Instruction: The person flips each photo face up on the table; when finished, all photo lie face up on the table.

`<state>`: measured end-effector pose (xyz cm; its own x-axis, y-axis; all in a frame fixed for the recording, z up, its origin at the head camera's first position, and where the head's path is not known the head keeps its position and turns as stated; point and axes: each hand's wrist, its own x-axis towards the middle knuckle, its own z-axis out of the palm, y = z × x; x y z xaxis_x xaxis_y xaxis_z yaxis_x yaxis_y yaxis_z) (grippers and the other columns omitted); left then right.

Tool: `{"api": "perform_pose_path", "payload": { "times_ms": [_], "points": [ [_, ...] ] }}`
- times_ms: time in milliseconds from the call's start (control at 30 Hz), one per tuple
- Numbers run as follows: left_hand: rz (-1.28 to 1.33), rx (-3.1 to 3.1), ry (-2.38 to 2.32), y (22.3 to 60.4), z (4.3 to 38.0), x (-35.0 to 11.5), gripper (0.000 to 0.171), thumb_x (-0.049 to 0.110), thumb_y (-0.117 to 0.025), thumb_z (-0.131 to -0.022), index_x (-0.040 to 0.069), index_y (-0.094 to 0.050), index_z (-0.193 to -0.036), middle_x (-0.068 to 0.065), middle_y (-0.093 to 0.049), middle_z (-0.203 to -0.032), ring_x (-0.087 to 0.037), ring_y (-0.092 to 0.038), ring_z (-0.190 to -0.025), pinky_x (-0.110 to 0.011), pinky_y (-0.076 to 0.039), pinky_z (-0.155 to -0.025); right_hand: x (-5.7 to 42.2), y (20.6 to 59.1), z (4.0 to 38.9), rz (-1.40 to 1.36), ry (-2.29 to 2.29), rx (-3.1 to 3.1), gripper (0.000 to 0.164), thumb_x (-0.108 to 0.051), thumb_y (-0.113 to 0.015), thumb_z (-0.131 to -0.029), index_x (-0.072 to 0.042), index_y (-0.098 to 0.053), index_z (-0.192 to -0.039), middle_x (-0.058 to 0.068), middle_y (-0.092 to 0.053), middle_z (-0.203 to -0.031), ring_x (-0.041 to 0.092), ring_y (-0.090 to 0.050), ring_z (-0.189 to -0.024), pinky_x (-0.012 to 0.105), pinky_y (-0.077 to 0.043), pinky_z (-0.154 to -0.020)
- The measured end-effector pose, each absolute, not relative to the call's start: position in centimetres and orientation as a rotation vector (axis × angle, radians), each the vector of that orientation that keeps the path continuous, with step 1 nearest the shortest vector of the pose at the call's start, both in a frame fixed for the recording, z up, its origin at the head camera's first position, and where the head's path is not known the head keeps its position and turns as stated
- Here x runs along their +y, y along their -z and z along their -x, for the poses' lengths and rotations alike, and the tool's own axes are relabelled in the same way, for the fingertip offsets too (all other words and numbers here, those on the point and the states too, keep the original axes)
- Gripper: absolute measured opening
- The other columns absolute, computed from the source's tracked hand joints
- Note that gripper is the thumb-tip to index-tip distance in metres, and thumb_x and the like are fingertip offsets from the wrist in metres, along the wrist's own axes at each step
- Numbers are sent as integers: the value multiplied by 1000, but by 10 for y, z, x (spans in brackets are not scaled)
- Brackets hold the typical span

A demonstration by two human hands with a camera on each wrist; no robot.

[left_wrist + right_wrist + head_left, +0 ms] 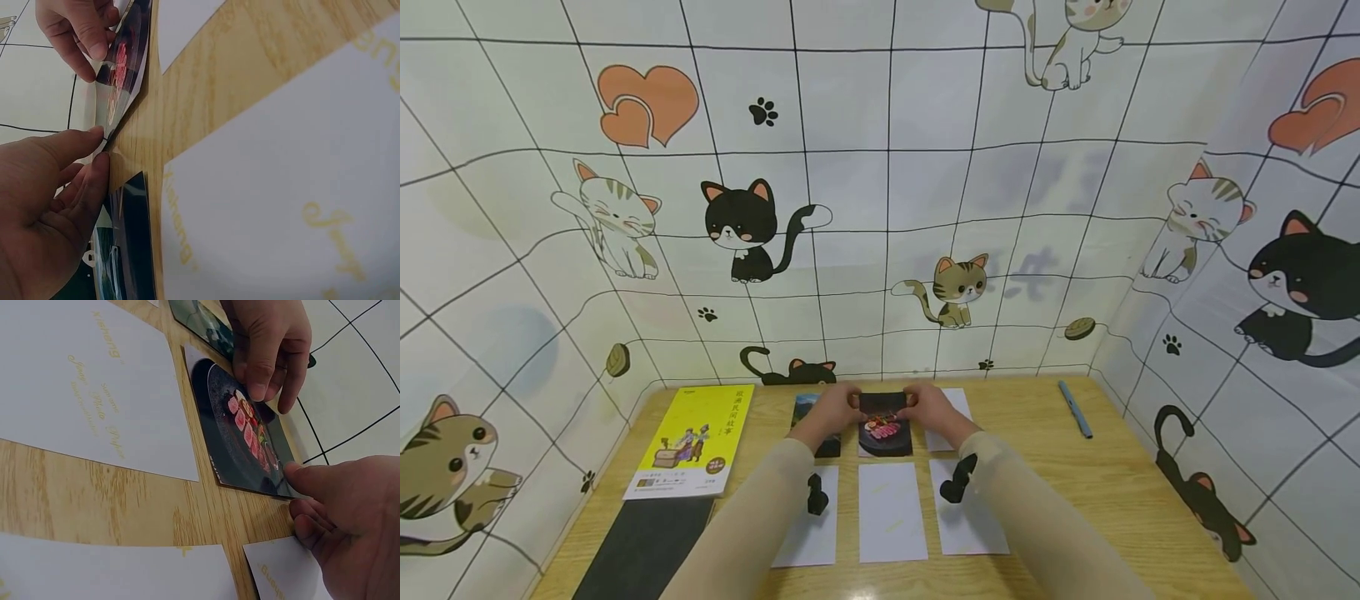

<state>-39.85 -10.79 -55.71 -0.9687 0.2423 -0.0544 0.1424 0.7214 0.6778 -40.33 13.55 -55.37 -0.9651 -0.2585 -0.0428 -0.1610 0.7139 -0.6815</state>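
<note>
A glossy photo of sliced meat on a dark plate (884,427) lies in the middle of the back row, on the wooden table. My left hand (831,414) pinches its upper left edge; my right hand (936,410) pinches the upper right edge. In the left wrist view, the left thumb and fingertips meet at the print's edge. The right wrist view shows the right thumb on the print's corner. Left of it, partly behind my left hand, lies a dark greenish-blue photo (827,446). A white-backed print (957,406) sits partly under my right hand.
In front, a row of white-backed prints with faint yellow lettering includes a middle one (892,512). A yellow book (696,442) and a dark flat board (643,546) lie to the left. A blue pen (1076,410) lies at the right. Cat-patterned cloth walls surround the table.
</note>
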Motion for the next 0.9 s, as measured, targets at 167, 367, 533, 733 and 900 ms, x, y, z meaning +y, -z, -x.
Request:
{"api": "perform_pose_path", "payload": {
  "times_ms": [167, 367, 533, 733, 900],
  "points": [
    [-293, 2785, -1073, 557, 399, -107, 58, 17, -87, -98, -1, -65, -149, -7, -68, -113, -22, -62, -97, -41, -57, -86, 138, 557, 405, 336, 1125, 2766, 60, -13, -88, -97, 9, -64, -147, 12, -74, -110, 20, -65, -92, 42, -58, -88],
    [-292, 2762, -1109, 556, 401, -109, 58, 17, -86, -99, 2, -65, -150, -11, -70, -127, -25, -67, -109, -46, -59, -95, 146, 550, 393, 392, 1178, 2767, 55, -17, -87, -98, 7, -67, -143, 13, -75, -112, 25, -69, -99, 44, -60, -87],
    [-403, 2787, -1102, 550, 394, -104, 54, 16, -85, -100, 1, -66, -148, -17, -70, -134, -32, -69, -118, -52, -59, -98, 163, 542, 377, 499, 1201, 2825, 41, -18, -85, -100, 2, -74, -134, 10, -74, -110, 23, -69, -98, 43, -59, -84],
    [-625, 2762, -1095, 545, 383, -81, 48, 20, -83, -103, 2, -68, -145, -14, -67, -134, -28, -67, -116, -49, -58, -98, 194, 541, 360, 552, 1229, 2856, 34, -18, -82, -103, 1, -74, -130, 14, -73, -117, 22, -68, -100, 46, -58, -90],
    [-747, 2711, -1046, 542, 376, -52, 51, 27, -85, -101, 7, -68, -146, -7, -62, -138, -24, -66, -119, -45, -58, -100, 223, 541, 350, 619, 1184, 2862, 38, -21, -83, -102, 2, -73, -131, 18, -69, -123, 31, -69, -108, 52, -57, -95]
  ]
}}
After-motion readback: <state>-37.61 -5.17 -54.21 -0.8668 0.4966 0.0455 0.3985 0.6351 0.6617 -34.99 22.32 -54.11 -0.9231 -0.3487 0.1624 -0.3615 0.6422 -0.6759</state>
